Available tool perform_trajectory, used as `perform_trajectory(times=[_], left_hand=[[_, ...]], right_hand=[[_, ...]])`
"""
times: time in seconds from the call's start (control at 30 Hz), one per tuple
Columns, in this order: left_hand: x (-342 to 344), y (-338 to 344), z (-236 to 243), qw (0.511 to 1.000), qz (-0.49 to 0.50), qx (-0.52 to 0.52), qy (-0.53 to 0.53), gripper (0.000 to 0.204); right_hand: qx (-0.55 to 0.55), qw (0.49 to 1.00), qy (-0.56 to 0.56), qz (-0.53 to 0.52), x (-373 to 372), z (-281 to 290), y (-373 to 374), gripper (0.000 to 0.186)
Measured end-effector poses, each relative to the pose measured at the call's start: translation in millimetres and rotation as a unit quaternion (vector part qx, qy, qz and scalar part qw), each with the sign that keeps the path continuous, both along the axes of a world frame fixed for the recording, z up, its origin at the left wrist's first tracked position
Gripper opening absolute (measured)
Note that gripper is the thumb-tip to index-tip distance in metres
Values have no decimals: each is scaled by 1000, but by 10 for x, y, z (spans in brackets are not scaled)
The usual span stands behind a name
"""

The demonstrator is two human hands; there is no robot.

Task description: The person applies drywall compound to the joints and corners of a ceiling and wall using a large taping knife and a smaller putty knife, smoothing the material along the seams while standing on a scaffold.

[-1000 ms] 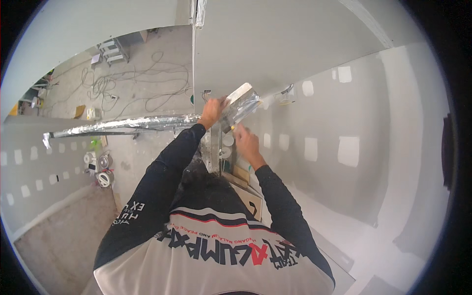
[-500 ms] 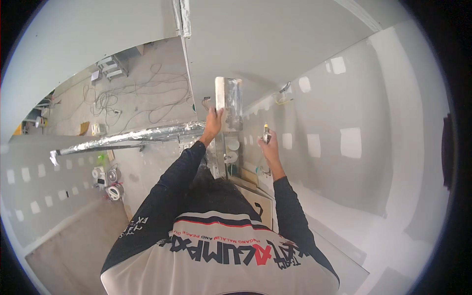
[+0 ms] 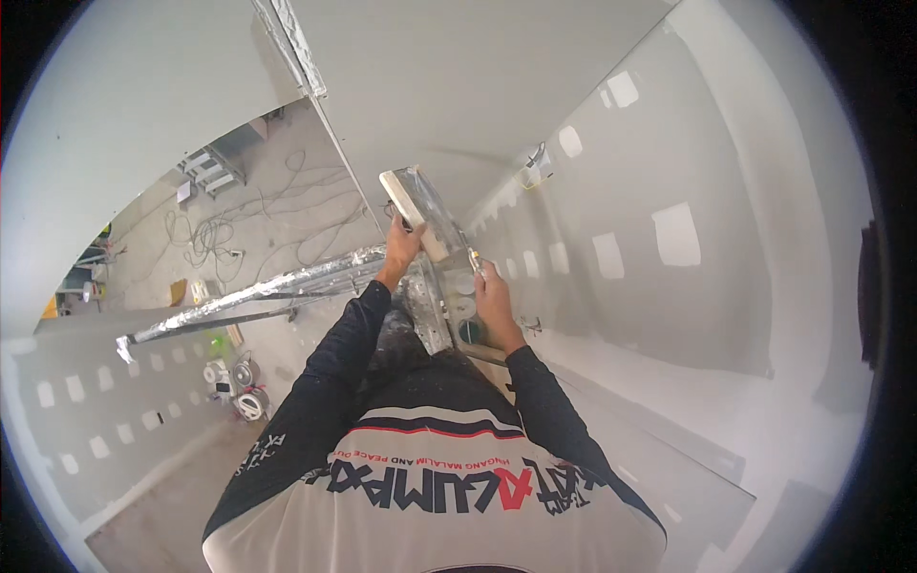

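Observation:
My left hand [image 3: 401, 246] is closed on a long rectangular mud pan [image 3: 413, 201], smeared with pale compound along one side and shiny metal on the other, tilted with its far end to the upper left. My right hand [image 3: 493, 298] grips a small knife or scraper [image 3: 474, 258] with a bit of yellow on it, close beside the pan's near right end; whether its blade touches the pan I cannot tell. Below my hands are a spattered metal platform [image 3: 435, 325] and my dark trousers.
A compound-crusted metal rail [image 3: 239, 298] crosses to the left. Plasterboard walls [image 3: 611, 181] with patched spots surround me. On the floor below lie tangled cables [image 3: 205, 244], a stepladder [image 3: 210, 172], buckets [image 3: 246, 401] and a dark green round container [image 3: 470, 332].
The pan has swung from leaning up-right, through upright, to leaning up-left. My right hand drew away rightward with the tool and has come back near the pan. The view has shifted slightly.

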State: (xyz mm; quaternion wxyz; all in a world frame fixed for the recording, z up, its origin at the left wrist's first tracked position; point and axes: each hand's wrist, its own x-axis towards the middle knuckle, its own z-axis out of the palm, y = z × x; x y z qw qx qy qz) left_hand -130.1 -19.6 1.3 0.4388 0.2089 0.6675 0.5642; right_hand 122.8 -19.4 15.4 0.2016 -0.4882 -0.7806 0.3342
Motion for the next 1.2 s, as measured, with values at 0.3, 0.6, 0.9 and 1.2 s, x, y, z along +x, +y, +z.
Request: perform_trajectory(times=[0.3, 0.6, 0.9, 1.2], left_hand=[[141, 174, -222, 991, 64, 29, 112, 58], [298, 286, -140, 965, 150, 1, 217, 49], [215, 325, -197, 957, 161, 5, 241, 50], [248, 303, -41, 961, 132, -31, 239, 51]], right_hand=[[0, 1000, -5, -30, -521, 277, -163, 29], [1, 997, -2, -75, -601, 208, -169, 24], [4, 1000, -16, -20, -495, 87, 23, 24], [54, 998, -19, -7, -522, 10, 116, 22]])
